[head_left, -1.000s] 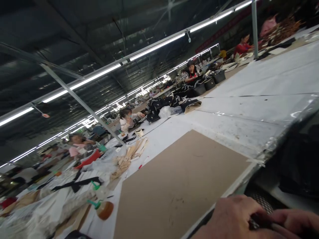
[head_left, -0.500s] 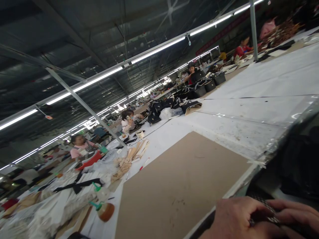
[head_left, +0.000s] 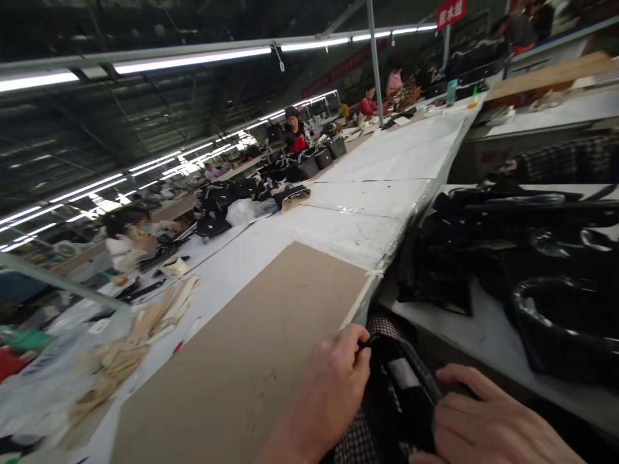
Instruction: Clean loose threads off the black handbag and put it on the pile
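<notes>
At the table's near edge, my left hand (head_left: 333,383) pinches the rim of a black bag (head_left: 394,403) between thumb and fingers. My right hand (head_left: 488,419) grips the opposite side of the same rim, its fingertips partly hidden. A pale label shows inside the bag's opening, between the two hands. Checked cloth (head_left: 358,441) lies around and beneath the bag. Left of my hands, a brown board (head_left: 242,354) lies flat on the white-covered table (head_left: 358,212).
Black bags (head_left: 556,309), some with plastic-wrapped handles, fill a surface on my right. Tan strips (head_left: 126,361) and a red pen (head_left: 178,348) lie left of the board. Black pieces (head_left: 217,206) are heaped farther back. Co-workers (head_left: 128,241) sit along the far side.
The view has swung right, bringing the bags on the right into sight. My hands, earlier close together at the lower right, are now apart on the bag's rim, its opening showing between them.
</notes>
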`<state>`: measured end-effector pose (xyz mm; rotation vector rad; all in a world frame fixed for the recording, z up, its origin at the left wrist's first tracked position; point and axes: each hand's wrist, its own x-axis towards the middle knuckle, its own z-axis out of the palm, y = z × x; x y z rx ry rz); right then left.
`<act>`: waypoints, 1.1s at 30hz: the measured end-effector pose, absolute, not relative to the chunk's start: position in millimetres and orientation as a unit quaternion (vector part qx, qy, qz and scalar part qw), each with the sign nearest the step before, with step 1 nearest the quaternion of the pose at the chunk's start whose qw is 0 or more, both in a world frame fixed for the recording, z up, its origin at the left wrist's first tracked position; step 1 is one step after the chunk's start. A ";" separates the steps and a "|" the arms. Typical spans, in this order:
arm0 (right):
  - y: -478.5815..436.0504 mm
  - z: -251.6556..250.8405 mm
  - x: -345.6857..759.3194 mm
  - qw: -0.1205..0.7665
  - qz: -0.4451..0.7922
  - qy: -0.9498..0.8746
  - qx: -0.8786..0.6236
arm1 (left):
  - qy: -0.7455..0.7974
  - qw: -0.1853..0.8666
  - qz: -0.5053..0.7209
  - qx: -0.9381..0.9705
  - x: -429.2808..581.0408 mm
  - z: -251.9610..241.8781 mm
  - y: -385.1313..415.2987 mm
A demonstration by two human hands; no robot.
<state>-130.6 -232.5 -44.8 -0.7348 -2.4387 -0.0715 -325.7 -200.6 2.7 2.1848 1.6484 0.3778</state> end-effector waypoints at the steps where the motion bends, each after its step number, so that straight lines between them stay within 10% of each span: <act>1: -236.9 -48.2 -125.0 0.293 -0.051 -0.905 -0.304 | 0.582 0.185 0.129 0.782 -324.7 3.4 -203.4; 10: -248.8 -95.2 -119.1 0.329 0.050 -0.735 -0.590 | 0.536 0.284 0.132 0.784 -318.5 1.7 -183.0; 33: -250.0 -116.0 -130.3 0.383 0.129 -0.719 -0.565 | 0.314 0.196 0.027 0.929 -304.8 8.8 -137.5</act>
